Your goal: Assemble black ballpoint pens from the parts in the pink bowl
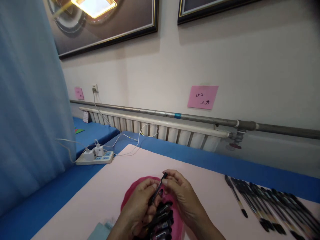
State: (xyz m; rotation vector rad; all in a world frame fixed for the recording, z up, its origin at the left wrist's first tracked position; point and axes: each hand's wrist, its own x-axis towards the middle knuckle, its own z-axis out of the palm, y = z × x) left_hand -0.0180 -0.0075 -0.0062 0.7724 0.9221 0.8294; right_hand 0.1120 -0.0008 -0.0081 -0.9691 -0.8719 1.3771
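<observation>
My left hand (141, 208) is closed round the lower part of a slim black pen-like stick (157, 191). With thumb and fingers, my right hand (183, 193) pinches the stick's upper black end. The stick slants up to the right; its exact kind does not show. Under both hands is a bright pink dish (130, 190) with a wavy rim, partly hidden by my arms. Several black tube-like pieces (163, 221) with pale markings lie in it, close below my left hand.
Several dark-handled brushes (272, 206) lie in a row at the right on a pale pink sheet (200, 213). Light-blue cloth (101, 230) sits near the front edge. A power strip (96, 158) with white chargers and cables lies left; a blue curtain (30, 110) hangs beside it.
</observation>
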